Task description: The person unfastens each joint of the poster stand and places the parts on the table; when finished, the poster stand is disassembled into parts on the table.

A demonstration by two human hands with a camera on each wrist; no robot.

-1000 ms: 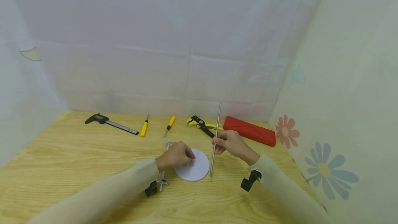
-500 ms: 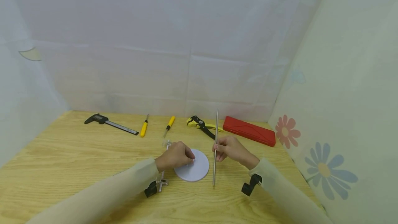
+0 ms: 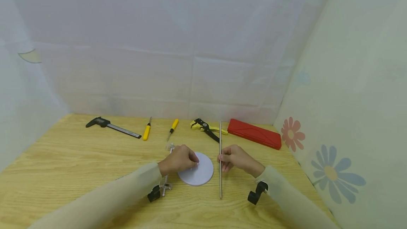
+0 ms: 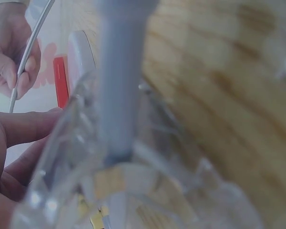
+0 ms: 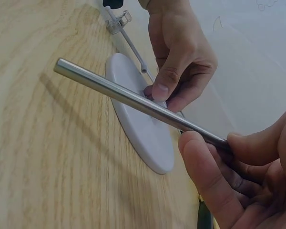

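Here the metal rod (image 3: 220, 160) lies nearly vertical in the middle of the head view, just right of the white disc (image 3: 201, 174), its lower end low over or on the wooden surface (image 3: 79, 162); which, the pictures do not settle. The right hand (image 3: 233, 158) pinches the rod near its middle between thumb and fingers; in the right wrist view the rod (image 5: 133, 99) runs from the upper left of the frame down into that grip at the lower right, passing in front of the disc (image 5: 143, 124). The left hand (image 3: 179, 158) rests on the disc's left part with fingers curled, its fingertips (image 5: 161, 90) pressing down on the white face. A clear plastic piece (image 3: 166, 183) lies under the left wrist, blurred and filling most of the left wrist view. Along the far edge of the surface, from upper left to upper right of the head view, lie a black caliper (image 3: 111, 126), two yellow-handled screwdrivers (image 3: 147, 131) (image 3: 173, 126), yellow and black pliers (image 3: 206, 128) and a flat red case (image 3: 254, 133)
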